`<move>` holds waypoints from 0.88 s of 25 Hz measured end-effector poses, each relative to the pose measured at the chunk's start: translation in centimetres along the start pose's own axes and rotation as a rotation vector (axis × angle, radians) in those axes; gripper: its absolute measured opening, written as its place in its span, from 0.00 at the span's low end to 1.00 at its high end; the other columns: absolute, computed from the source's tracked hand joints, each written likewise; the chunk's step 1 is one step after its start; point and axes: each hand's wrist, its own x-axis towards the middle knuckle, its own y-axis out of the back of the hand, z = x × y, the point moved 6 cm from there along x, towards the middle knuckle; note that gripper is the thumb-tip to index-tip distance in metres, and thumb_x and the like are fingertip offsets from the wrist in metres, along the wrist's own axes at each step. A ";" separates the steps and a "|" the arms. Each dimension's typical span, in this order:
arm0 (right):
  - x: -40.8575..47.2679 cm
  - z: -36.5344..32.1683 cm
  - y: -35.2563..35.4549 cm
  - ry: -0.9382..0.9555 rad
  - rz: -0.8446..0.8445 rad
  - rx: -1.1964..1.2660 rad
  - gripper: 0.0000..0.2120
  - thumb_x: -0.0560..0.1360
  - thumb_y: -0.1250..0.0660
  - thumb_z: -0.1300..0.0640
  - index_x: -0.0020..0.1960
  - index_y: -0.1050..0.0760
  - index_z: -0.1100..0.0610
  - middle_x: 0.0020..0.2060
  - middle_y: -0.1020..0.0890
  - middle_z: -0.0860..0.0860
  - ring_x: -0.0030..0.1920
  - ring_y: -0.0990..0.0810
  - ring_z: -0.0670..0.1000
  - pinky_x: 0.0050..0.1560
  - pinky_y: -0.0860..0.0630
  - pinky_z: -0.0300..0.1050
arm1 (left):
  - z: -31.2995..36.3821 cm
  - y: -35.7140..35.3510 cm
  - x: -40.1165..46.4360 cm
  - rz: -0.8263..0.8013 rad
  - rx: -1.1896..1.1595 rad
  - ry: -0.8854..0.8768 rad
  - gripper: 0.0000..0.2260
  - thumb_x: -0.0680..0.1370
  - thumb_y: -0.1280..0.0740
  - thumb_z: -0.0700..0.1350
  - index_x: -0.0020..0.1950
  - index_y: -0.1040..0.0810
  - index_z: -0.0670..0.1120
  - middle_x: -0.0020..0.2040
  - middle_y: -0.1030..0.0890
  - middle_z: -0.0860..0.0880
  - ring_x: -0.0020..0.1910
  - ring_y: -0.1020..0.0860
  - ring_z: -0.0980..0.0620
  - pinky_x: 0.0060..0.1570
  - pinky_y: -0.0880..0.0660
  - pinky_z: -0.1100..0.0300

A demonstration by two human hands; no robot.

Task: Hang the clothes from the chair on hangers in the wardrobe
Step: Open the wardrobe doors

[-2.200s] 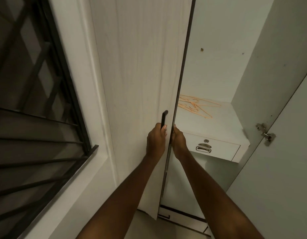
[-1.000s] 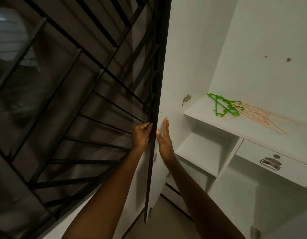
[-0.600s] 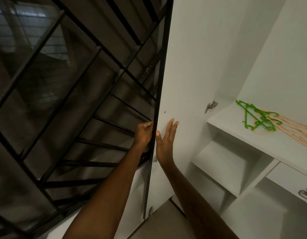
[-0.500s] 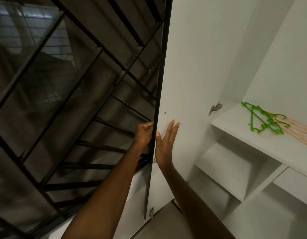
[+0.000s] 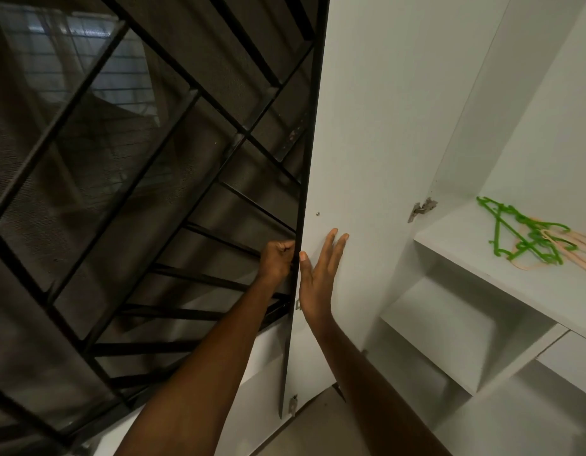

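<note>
The left hand [image 5: 277, 263] curls its fingers around the dark outer edge of the open wardrobe door [image 5: 367, 143], gripping it, while the right hand [image 5: 318, 274] lies flat against the door's white inner face with straight fingers, holding nothing. Farther in, green hangers [image 5: 522, 230] and peach hangers [image 5: 581, 248] lie tangled on the wardrobe shelf [image 5: 476, 255] near its back, beyond the door hinge [image 5: 422, 208]; no readable writing shows, and a black window grille [image 5: 137, 192] fills the left.
</note>
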 end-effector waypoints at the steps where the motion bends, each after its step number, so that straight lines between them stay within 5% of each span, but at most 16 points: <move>1: 0.0 -0.1 0.2 0.001 -0.006 -0.007 0.36 0.84 0.38 0.48 0.84 0.53 0.51 0.84 0.59 0.47 0.83 0.54 0.49 0.70 0.53 0.20 | -0.1 0.0 -0.3 0.036 -0.003 -0.001 0.07 0.81 0.33 0.36 0.54 0.15 0.39 0.52 0.14 0.40 0.51 0.15 0.44 0.53 0.18 0.55; 7: -0.1 -0.6 2.4 0.011 -0.079 -0.153 0.36 0.83 0.36 0.45 0.84 0.51 0.47 0.84 0.55 0.48 0.83 0.50 0.51 0.67 0.54 0.19 | -0.7 0.8 -2.3 0.155 0.010 0.015 0.09 0.80 0.30 0.45 0.44 0.14 0.42 0.42 0.13 0.45 0.42 0.15 0.48 0.46 0.18 0.58; 11: -0.4 -0.8 3.5 -0.016 -0.161 -0.210 0.35 0.83 0.38 0.42 0.84 0.51 0.45 0.84 0.53 0.49 0.82 0.48 0.53 0.69 0.43 0.39 | -3.5 2.6 -4.6 0.202 0.205 0.056 0.10 0.79 0.29 0.50 0.42 0.14 0.46 0.40 0.13 0.47 0.42 0.14 0.47 0.46 0.17 0.52; 15: -2.6 0.4 5.5 -0.058 -0.138 -0.328 0.34 0.83 0.38 0.42 0.84 0.47 0.47 0.83 0.48 0.52 0.82 0.45 0.57 0.76 0.39 0.53 | -5.0 2.4 -7.4 0.277 0.583 0.036 0.16 0.81 0.32 0.51 0.37 0.19 0.44 0.36 0.17 0.46 0.38 0.17 0.45 0.39 0.24 0.57; 20: -7.3 2.3 12.6 -0.154 0.057 -0.430 0.28 0.84 0.42 0.43 0.81 0.39 0.51 0.81 0.41 0.55 0.80 0.41 0.58 0.77 0.39 0.63 | -6.9 -2.4 -11.5 -0.094 0.940 -0.056 0.12 0.81 0.33 0.54 0.40 0.21 0.50 0.39 0.20 0.51 0.44 0.18 0.47 0.42 0.28 0.59; 22: -10.2 3.1 15.7 -0.207 0.103 -0.523 0.30 0.83 0.47 0.39 0.81 0.38 0.52 0.81 0.41 0.57 0.79 0.40 0.59 0.76 0.40 0.63 | -8.2 -4.2 -13.9 -0.203 0.984 -0.158 0.10 0.79 0.31 0.56 0.49 0.19 0.50 0.47 0.17 0.52 0.50 0.18 0.49 0.46 0.27 0.59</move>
